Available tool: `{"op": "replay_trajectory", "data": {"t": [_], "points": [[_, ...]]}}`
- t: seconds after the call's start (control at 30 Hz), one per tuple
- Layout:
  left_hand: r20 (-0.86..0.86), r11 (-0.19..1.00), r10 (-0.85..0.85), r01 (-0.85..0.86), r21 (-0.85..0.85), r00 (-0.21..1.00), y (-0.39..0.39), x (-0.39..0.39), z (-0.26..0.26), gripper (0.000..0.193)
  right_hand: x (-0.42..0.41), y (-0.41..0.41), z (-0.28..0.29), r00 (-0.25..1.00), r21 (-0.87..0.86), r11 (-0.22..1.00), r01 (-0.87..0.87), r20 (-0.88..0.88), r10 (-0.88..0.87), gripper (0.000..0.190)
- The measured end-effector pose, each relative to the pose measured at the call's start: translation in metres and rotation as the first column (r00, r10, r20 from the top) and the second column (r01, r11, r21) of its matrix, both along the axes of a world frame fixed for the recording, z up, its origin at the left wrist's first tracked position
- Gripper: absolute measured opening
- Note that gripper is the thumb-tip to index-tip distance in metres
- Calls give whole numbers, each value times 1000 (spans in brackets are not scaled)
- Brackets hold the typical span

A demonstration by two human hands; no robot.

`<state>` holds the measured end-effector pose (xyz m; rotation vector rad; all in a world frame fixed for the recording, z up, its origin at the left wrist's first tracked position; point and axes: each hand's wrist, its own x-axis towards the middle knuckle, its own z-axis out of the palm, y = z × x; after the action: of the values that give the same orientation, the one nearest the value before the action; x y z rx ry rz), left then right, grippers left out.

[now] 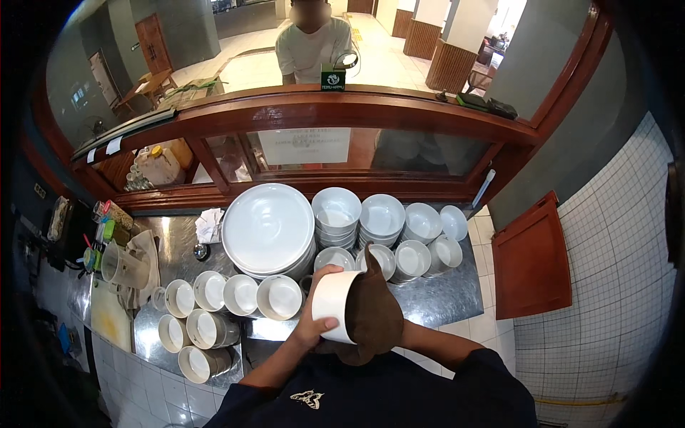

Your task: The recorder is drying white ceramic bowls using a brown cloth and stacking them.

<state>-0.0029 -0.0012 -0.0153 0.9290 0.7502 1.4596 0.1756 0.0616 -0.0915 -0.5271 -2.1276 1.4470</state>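
Note:
A white bowl point(333, 306), tilted on its side, is in the grip of my left hand point(308, 324), with the thumb on its outer wall and the fingers at the far side. The bowl's mouth faces right, against a dark brown cloth point(376, 313). My right forearm runs into this cloth, which covers the hand and hides its fingers. Just beyond the bowl stand several stacks of white bowls point(336, 208). A tall stack of large white plates point(268, 227) is to their left. More white bowls point(279, 297) sit in rows nearer my left arm.
Everything stands on a steel counter point(444, 302) below a wood-framed glass window point(342, 109). A person point(316, 51) is behind the glass. On the left are a clear plastic pitcher point(122, 266), a cutting board point(111, 321), lidded jars point(119, 215) and crumpled white paper point(209, 224).

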Motion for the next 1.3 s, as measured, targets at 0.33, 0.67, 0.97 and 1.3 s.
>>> {"op": "replay_trajectory", "data": {"t": [0.33, 0.67, 0.97, 1.3], "points": [[392, 955, -295, 273, 112, 871, -1, -14, 0, 117, 15, 2, -51, 992, -250, 964, -94, 53, 110, 61], [348, 929, -295, 352, -112, 890, -2, 9, -9, 96, 28, 10, -48, 937, 244, 962, -125, 347, 34, 72], [-229, 722, 416, -166, 671, 880, 16, 24, -28, 107, 18, -37, 75, 985, 264, 950, 167, -96, -147, 51], [563, 812, -241, 482, -329, 791, 8, 49, -17, 73, 50, -7, 4, 895, -897, 369, -244, -355, -271, 42]]}}
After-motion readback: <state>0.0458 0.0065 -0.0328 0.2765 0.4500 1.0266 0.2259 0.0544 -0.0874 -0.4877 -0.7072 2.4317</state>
